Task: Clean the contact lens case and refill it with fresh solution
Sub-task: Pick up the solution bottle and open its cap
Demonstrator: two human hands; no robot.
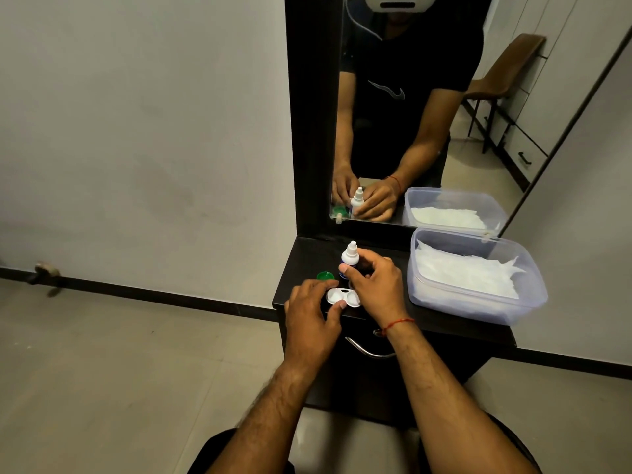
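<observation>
A white contact lens case (338, 297) with two uncovered wells lies near the front left edge of the dark shelf (444, 323). My left hand (313, 313) holds it from the left, thumb on its front rim. Just behind the case stands a small white solution bottle (349, 256) with its nozzle cap on. My right hand (376, 285) wraps around the bottle's lower body, thumb on its front. A green cap (325, 276) rests on the shelf to the left of the bottle.
A clear plastic tub (478, 302) holding white tissues sits on the right part of the shelf. A mirror (427, 131) rises at the back and reflects the hands and the bottle. A metal drawer handle (367, 350) is below the shelf edge.
</observation>
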